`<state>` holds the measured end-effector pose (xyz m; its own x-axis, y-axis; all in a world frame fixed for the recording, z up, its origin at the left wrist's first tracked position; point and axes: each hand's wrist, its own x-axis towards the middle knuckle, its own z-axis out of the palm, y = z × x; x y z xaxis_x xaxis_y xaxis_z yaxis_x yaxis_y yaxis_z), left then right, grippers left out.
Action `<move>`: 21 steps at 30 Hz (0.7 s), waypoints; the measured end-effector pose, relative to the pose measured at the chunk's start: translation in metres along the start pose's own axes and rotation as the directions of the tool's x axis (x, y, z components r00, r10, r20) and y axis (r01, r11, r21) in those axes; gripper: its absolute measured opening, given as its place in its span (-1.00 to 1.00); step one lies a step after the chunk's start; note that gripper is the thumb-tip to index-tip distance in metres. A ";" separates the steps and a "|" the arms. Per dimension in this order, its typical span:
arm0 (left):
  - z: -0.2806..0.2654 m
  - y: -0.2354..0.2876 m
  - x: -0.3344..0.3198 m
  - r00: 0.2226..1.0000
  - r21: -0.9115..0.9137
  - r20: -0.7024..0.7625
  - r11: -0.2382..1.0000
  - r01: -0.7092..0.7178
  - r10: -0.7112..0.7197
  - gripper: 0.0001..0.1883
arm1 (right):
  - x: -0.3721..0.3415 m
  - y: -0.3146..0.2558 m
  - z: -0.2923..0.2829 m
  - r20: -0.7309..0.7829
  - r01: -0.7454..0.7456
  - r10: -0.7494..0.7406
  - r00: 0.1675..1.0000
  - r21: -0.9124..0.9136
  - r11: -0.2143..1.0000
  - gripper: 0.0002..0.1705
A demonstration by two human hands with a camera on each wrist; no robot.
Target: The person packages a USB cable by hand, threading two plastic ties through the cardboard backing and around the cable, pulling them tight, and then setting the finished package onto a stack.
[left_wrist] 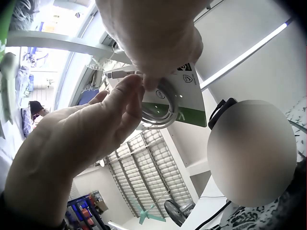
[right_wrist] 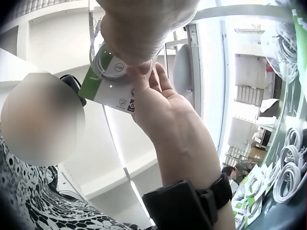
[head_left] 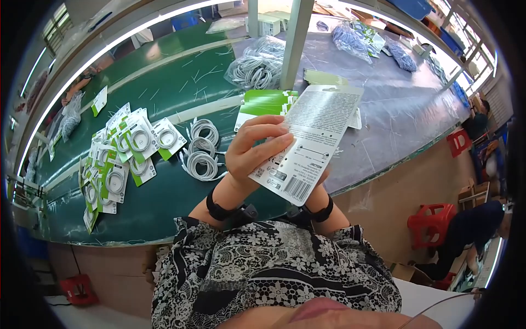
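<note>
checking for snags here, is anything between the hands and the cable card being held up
Nothing visible stands in the way. The left hand grips the card by its side, and in the left wrist view the right hand is right at the coiled cable on its front. Fingers hide the exact contact spots.
</note>
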<state>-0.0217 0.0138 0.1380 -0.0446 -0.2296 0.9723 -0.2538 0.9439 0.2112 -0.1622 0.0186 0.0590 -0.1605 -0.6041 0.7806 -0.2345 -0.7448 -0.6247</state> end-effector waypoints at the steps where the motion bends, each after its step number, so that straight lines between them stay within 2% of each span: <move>1: 0.000 -0.001 0.000 1.000 0.002 -0.015 1.000 0.004 -0.004 -0.62 | -0.012 0.011 0.000 0.019 -0.212 0.211 0.977 0.096 0.973 -0.51; 2: -0.001 -0.002 -0.001 1.000 0.005 -0.030 1.000 0.008 -0.008 -0.62 | -0.014 0.012 0.002 0.060 -0.415 0.411 0.910 0.184 0.891 -0.48; 3: -0.002 -0.003 -0.001 0.999 0.009 -0.045 1.000 0.015 -0.014 -0.62 | -0.015 0.014 0.002 0.065 -0.409 0.405 0.912 0.185 0.893 -0.48; 7: -0.001 -0.001 0.000 0.999 -0.010 -0.040 1.000 -0.009 0.009 -0.62 | -0.022 0.015 0.000 0.264 -0.355 0.311 0.913 0.137 0.925 -0.49; 12: -0.004 0.005 0.004 1.000 0.007 0.006 1.000 -0.015 0.015 -0.62 | -0.037 0.012 -0.008 0.472 -0.298 0.225 0.852 0.085 0.951 -0.49; 17: -0.004 0.008 0.002 0.999 0.025 0.029 0.999 -0.041 0.040 -0.64 | -0.048 0.009 -0.013 0.647 -0.229 0.137 0.750 0.060 0.972 -0.50; 21: -0.006 0.008 0.002 0.998 0.035 0.041 0.998 -0.045 0.043 -0.64 | -0.053 0.008 -0.016 0.772 -0.167 0.060 0.632 0.060 0.984 -0.49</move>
<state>-0.0177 0.0224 0.1426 -0.0952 -0.1981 0.9756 -0.2851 0.9444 0.1640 -0.1705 0.0495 0.0128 0.6250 -0.6456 0.4388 -0.1470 -0.6494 -0.7461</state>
